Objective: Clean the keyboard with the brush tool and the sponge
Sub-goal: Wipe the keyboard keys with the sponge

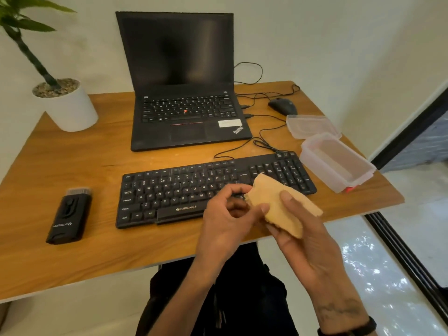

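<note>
A black keyboard (184, 190) lies across the middle of the wooden table (72, 161). My right hand (308, 241) holds a tan sponge (274, 202) above the keyboard's front right corner. My left hand (225, 219) is beside it, its fingertips at the sponge's left edge; whether it grips the sponge I cannot tell. The black brush tool (70, 217) lies flat on the table to the left of the keyboard, bristles pointing away from me, with neither hand near it.
An open black laptop (184, 93) stands behind the keyboard. A potted plant (70, 107) sits at the back left. A mouse (282, 106), a clear plastic box (337, 163) and its lid (312, 126) are at the right, with cables (261, 141) between.
</note>
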